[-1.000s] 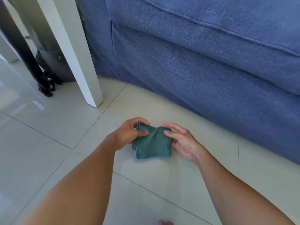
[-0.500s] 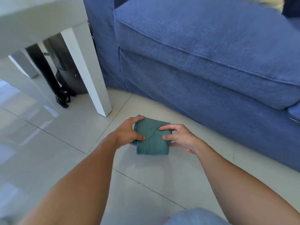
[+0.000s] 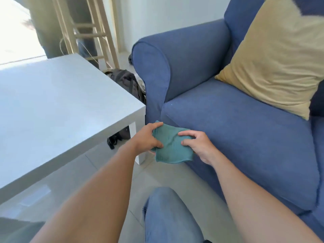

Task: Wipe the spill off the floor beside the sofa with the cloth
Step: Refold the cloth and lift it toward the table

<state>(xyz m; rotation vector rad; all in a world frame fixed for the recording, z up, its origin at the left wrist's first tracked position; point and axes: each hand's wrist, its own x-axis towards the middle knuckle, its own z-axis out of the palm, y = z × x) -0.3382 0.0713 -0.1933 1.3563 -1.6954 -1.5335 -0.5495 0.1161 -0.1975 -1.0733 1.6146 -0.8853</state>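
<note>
Head view: both hands pinch folded teal cloth [image 3: 172, 143], left hand [image 3: 146, 138] on its left edge, right hand [image 3: 198, 145] on right; cloth held up before sofa [image 3: 245, 137] front. Risk: loose fold slipping open. No spill visible on pale tiled floor [image 3: 112, 172]; white tabletop [image 3: 61, 106] left.

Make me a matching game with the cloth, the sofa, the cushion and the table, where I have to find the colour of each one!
Things:
1. cloth
2. sofa
3. cushion
4. table

Colours:
A. white
B. pale yellow
C. blue
D. teal green

Right pairs: 1-D, 2-C, 3-B, 4-A.

The left hand and the right hand hold the cloth between them, in front of the sofa.
</note>
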